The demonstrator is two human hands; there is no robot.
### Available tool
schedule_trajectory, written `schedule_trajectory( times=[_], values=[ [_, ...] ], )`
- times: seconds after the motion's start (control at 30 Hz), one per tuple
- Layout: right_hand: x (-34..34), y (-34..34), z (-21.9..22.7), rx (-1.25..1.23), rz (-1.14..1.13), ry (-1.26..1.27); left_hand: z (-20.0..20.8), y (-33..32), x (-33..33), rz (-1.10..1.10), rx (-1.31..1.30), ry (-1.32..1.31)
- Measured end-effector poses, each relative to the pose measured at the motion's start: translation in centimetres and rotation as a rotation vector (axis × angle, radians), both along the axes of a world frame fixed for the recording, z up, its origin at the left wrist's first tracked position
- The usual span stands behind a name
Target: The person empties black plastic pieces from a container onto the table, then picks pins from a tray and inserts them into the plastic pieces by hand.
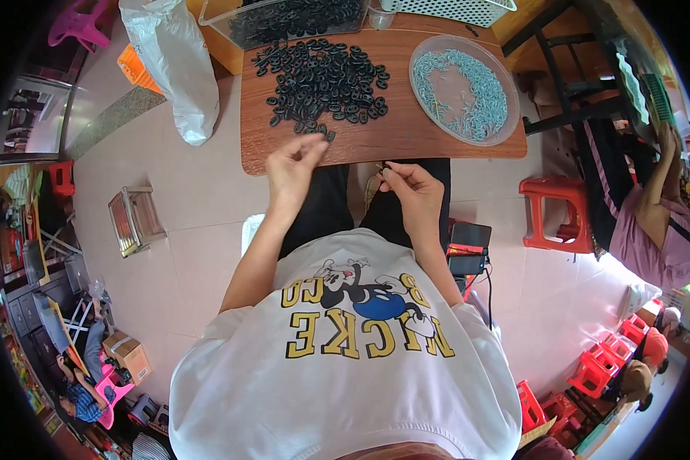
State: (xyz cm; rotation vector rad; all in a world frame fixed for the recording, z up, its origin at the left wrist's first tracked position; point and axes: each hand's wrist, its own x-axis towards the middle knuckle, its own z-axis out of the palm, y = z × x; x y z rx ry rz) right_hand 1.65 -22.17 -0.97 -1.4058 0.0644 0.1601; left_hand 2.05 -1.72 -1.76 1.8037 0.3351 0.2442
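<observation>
Your right hand (415, 192) pinches 1 small dark piece (384, 169) just off the table (395, 123); best grip it lightly. Your left hand (287, 175), fingertips nearly together, nears the black pieces (314, 84); I cannot tell if it holds 1.

Up on that person's head, a fisheye camera faces steeply down over the white shirt (345, 402), with the left hand (291, 175) and right hand (415, 192) close below and the wooden table (395, 100) just beyond.
</observation>
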Motion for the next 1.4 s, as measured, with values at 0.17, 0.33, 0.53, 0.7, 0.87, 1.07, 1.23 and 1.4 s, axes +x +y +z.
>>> schedule_trajectory(
  times=[0.17,0.33,0.53,0.7,0.87,1.07,1.23,1.4],
  values=[
    [-0.2,0.9,-0.1,0.061,0.039,0.011,-1.1,2.1,1.4,-0.059,0.693,-0.342],
    [-0.2,0.9,0.1,0.041,0.077,0.028,-1.1,1.9,1.3,-0.115,0.739,-0.324],
    [0.7,1.5,0.0,0.09,0.121,0.043,-2.1,2.5,0.8,-0.148,0.735,-0.488],
    [1.8,2.0,1.3,0.091,0.166,0.036,0.4,0.2,0.2,-0.048,-0.679,-0.009],
    [2.2,2.6,2.4,0.038,0.131,-0.033,2.9,-1.2,-0.4,-0.094,-0.859,0.058],
    [2.2,2.4,2.9,-0.066,0.107,-0.059,3.1,-1.9,-0.8,-0.138,-0.808,0.062],
    [2.0,2.1,2.8,-0.086,0.103,-0.048,2.7,-2.0,-1.0,-0.159,-0.836,0.032],
    [1.8,2.0,2.5,0.061,0.066,0.008,2.9,-2.3,-1.3,-0.285,-0.942,0.07]
  ],
)
